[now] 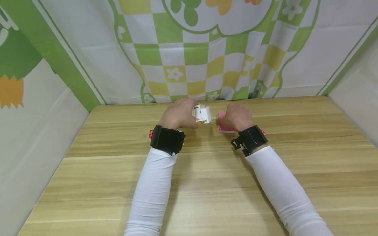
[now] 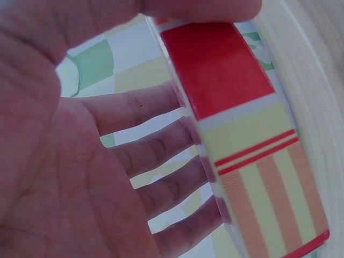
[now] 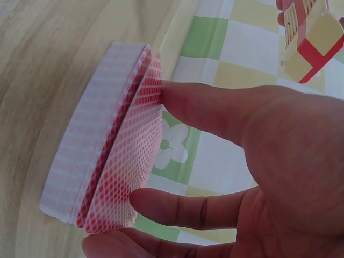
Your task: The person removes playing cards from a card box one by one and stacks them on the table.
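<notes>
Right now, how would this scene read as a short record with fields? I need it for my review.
Left grip: holds the red, cream and striped cardboard box
Box end: white flap open, on the side nearer the right grip
Right grip: pinches the top of the red-and-white patterned deck of cards
Deck: lies on the light wood-grain table; its top layer tilts apart from the rest
Cards in top layer: cannot tell
Backdrop: green, white and yellow checked cloth behind the table
</notes>
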Demonstrator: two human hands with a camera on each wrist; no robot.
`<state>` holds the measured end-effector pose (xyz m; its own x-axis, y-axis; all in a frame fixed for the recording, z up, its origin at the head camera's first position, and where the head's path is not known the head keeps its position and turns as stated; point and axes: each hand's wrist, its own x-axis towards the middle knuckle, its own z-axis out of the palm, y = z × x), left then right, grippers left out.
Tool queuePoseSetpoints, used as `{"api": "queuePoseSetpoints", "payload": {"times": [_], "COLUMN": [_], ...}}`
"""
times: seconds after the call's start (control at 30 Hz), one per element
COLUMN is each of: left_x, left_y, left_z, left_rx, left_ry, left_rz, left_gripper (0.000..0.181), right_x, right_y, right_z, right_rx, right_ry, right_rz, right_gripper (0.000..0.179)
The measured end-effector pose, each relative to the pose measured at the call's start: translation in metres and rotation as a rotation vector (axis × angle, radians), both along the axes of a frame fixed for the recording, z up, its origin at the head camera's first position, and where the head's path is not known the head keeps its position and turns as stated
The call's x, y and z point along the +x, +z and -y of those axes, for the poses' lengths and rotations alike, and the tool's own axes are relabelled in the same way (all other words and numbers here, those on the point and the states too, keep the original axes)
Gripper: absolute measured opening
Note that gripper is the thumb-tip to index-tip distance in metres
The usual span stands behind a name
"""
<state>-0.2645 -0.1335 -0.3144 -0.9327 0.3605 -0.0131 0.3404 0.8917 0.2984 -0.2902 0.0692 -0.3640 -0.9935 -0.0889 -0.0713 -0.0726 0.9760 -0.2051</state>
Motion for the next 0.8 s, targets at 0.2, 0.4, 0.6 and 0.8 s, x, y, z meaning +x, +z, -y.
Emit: {"api": "queuePoseSetpoints", "payload": {"times": [0.2, 0.4, 0.6, 0.8], "left_x": [0.0001, 0.0005, 0.0012, 0.0007], "left_y": [0.0002, 0.0002, 0.0006, 0.0000], "left_z": [0.0000, 0.0000, 0.0001, 0.0005], "left_rx": [0.005, 0.013, 0.008, 0.007], "left_ry": [0.002, 0.001, 0.005, 0.005], "left_rz": [-0.001, -0.005, 0.003, 0.002], "left_gripper": [0.048, 0.046, 0.045, 0.044], "right_x": [-0.0003, -0.0008, -0.0005, -0.0014], "right_y": [-0.0005, -0.0016, -0.0014, -0.0030], "right_z": [0.0006, 0.0010, 0.0016, 0.0015], "right_rx": [0.006, 0.018, 0.042, 0.057], "right_ry": [-0.013, -0.021, -0.023, -0.019], "right_rz": [0.013, 0.011, 0.013, 0.009], "right_gripper": [0.050, 0.050, 0.051, 0.051]}}
